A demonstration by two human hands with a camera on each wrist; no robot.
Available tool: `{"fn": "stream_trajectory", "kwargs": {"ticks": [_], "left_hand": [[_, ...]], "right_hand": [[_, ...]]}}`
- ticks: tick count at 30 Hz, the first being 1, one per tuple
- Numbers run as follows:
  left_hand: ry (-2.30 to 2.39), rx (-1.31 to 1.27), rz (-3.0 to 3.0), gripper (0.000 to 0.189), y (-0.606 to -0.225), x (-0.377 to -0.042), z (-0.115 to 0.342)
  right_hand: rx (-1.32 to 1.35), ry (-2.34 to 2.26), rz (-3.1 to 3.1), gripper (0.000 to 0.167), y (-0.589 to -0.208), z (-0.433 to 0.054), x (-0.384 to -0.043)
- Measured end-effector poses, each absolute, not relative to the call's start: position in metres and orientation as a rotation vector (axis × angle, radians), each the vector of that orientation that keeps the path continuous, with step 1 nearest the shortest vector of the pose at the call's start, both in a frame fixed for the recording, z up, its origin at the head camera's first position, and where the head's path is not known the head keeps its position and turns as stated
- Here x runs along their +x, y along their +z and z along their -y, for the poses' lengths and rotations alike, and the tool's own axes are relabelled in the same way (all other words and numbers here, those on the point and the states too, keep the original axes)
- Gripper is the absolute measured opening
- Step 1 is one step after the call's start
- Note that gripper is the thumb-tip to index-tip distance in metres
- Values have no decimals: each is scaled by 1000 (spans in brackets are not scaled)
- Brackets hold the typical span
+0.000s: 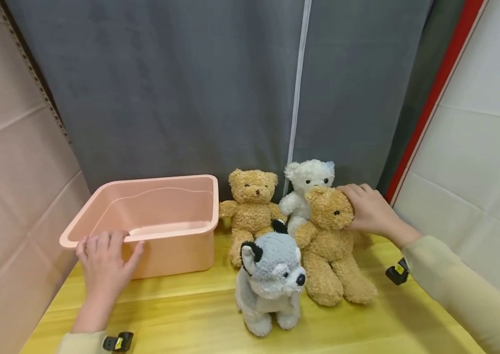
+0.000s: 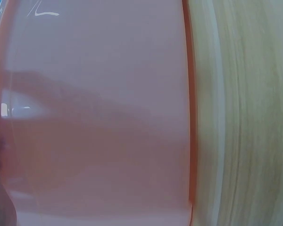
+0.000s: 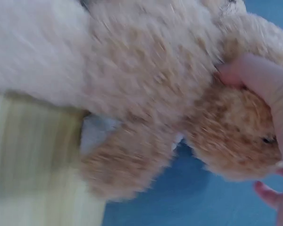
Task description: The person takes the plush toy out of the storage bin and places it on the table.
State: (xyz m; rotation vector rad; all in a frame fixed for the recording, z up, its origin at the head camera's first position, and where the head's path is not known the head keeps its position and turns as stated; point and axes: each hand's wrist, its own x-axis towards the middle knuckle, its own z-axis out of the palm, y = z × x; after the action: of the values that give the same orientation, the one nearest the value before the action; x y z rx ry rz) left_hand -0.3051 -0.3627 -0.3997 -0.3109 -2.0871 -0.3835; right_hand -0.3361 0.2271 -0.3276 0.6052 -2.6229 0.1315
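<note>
At the near rim of the pink plastic bin [image 1: 170, 253], my left hand [image 1: 104, 263] grips with its fingers over the edge and its thumb along the outer wall. The left wrist view is mostly filled by that bin wall [image 2: 108, 117]. My right hand [image 1: 371, 209] holds a brown teddy bear [image 1: 331, 246] by the head, from behind and to the side. In the right wrist view the thumb presses into the fur at the bear's neck [image 3: 231, 75]. The bear sits upright, feet at the yellow wooden table.
A grey husky plush [image 1: 272, 285] stands in front, left of the held bear. Behind it sit another brown teddy bear [image 1: 252, 206], right beside the bin, and a white plush bear [image 1: 309, 177], partly hidden. A grey curtain [image 1: 166, 88] closes the back; white panels [image 1: 480, 147] flank the table [image 1: 179, 314].
</note>
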Motion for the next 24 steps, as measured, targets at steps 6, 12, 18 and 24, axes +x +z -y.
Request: {"fn": "stream_trajectory", "kwargs": {"ticks": [6, 12, 18, 24], "left_hand": [[-390, -308, 2079, 53, -401, -305, 364], [-391, -309, 2095, 54, -401, -305, 363], [-395, -302, 2102, 60, -400, -304, 362], [-403, -298, 2101, 62, -400, -303, 361]], "right_hand": [[701, -82, 2354, 101, -324, -213, -329], [908, -104, 2215, 110, -339, -208, -326], [975, 1, 2448, 106, -334, -196, -317], [957, 139, 2514, 94, -332, -195, -308]]}}
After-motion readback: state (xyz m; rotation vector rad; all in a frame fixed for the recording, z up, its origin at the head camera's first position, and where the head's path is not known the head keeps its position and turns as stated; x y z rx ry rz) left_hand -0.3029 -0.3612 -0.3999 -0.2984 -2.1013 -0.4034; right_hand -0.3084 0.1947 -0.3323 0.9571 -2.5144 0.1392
